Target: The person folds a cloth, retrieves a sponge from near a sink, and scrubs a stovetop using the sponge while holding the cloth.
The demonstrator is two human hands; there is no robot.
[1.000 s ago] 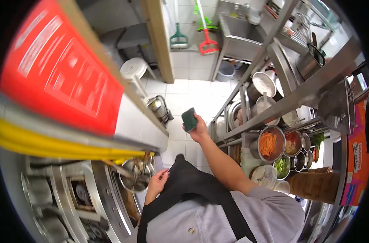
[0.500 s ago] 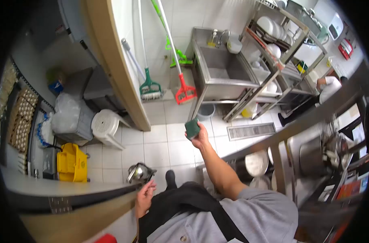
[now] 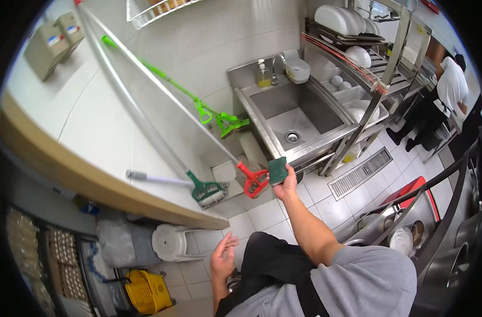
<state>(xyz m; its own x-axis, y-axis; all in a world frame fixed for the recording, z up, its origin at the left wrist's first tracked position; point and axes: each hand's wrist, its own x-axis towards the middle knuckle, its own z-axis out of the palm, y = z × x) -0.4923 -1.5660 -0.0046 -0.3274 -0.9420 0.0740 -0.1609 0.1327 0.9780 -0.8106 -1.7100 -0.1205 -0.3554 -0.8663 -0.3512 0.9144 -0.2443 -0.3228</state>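
Observation:
A dark green scouring pad (image 3: 277,170) is gripped in my right hand (image 3: 286,185), held out in front of me near the sink's front corner. From this angle the pad overlaps the edge of the red mop head (image 3: 253,179); whether they touch I cannot tell. My left hand (image 3: 223,258) hangs low at my side by the black apron (image 3: 262,269), fingers loosely stretched and holding nothing. A shiny metal item (image 3: 233,279) shows partly behind that hand, mostly hidden. Ahead is a stainless steel sink (image 3: 267,98) with a soap bottle (image 3: 263,75) and a faucet (image 3: 276,68).
Mops lean on the left wall, including a green mop head (image 3: 206,191). Right of the sink stands a metal rack (image 3: 376,98) with dishes. A floor drain (image 3: 360,173) lies below it. Another person (image 3: 447,95) stands far right. A yellow mop bucket (image 3: 147,292) and white stool (image 3: 173,243) are lower left.
My view has turned and moved closer to the sink. My right hand still holds the scouring pad. The metal item by my left hand is now mostly covered. More of the other person shows.

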